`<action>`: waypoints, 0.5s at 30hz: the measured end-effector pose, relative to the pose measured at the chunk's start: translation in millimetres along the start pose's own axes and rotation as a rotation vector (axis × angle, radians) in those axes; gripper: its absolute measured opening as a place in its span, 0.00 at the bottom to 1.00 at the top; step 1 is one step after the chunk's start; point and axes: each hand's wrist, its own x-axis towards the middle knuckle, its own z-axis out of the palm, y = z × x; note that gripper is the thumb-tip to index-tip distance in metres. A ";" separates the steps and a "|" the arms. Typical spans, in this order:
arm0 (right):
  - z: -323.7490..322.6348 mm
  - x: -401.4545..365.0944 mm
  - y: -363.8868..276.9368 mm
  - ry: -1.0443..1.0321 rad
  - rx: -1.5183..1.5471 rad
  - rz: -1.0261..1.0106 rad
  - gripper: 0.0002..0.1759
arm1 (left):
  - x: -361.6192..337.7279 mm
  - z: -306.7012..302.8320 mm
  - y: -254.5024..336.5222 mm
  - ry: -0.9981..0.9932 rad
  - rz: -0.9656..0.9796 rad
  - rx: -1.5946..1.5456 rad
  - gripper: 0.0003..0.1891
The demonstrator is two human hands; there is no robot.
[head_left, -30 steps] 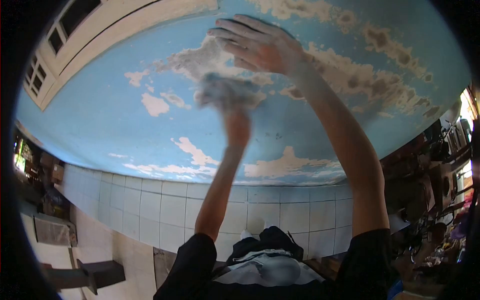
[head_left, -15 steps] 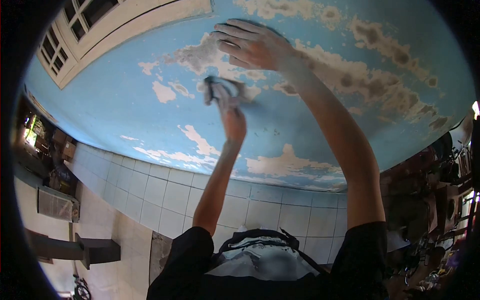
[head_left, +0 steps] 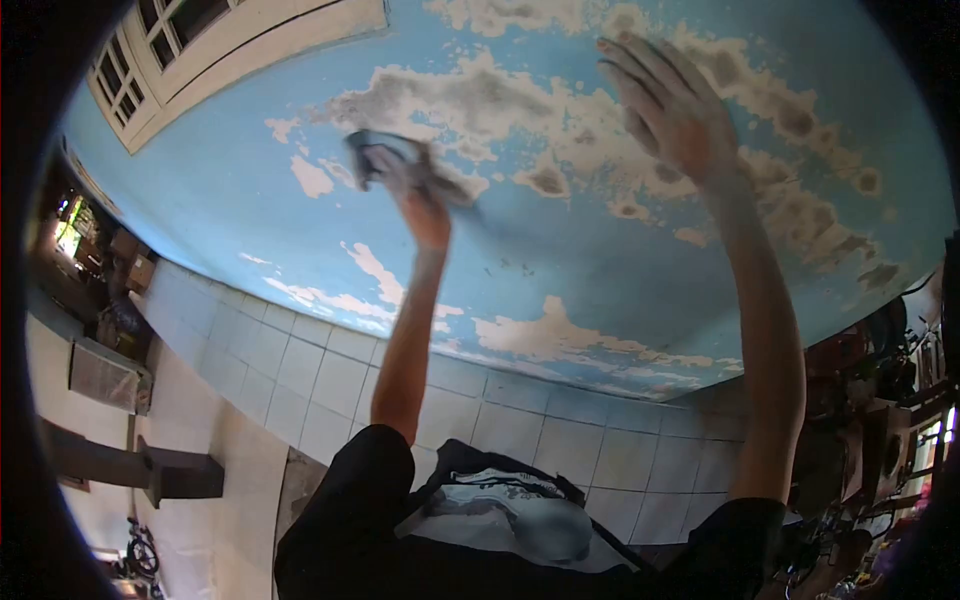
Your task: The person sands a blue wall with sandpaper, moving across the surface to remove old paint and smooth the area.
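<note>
My left hand [head_left: 412, 195], dusty and partly smeared by motion, is closed around a dark hand tool [head_left: 360, 160] against the blue wall [head_left: 330, 235]. The tool looks loop-shaped with a wider dark part at the right; blur hides its exact kind. Higher and to the right, my right hand [head_left: 675, 110] lies with fingers stretched out over a bare patch, holding nothing. White-grey dust coats its fingers and wrist. Around both hands the paint has come off in ragged patches, leaving pale plaster [head_left: 480, 95] with grey blotches.
A cream window frame [head_left: 250, 55] sits in the wall at upper left. White tiles [head_left: 510, 430] run along the wall's lower part. A glass-sided box [head_left: 105, 375] stands at far left, with a bicycle [head_left: 142, 550] below. Dark cluttered furniture [head_left: 880, 440] fills the right.
My right hand has moved right across the wall, uncovering a bare patch. My left hand, still holding the dark tool, has shifted left and slightly up in view. The camera view has turned a little.
</note>
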 end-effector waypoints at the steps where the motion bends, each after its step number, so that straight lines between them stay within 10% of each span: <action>1: -0.7 0.1 2.4 0.053 0.007 0.012 0.32 | -16.7 13.0 4.4 -0.030 0.099 0.048 0.30; 5: -22.3 11.0 4.2 0.208 -0.003 -0.032 0.20 | -105.2 20.7 75.9 -0.482 0.141 -0.100 0.35; 12: -29.2 14.4 3.2 0.201 0.035 -0.024 0.17 | -0.2 1.1 23.2 -0.010 0.002 -0.285 0.25; 15: -27.9 14.2 2.3 0.229 0.063 -0.017 0.18 | -0.7 -2.7 -8.5 -0.067 0.394 -0.069 0.32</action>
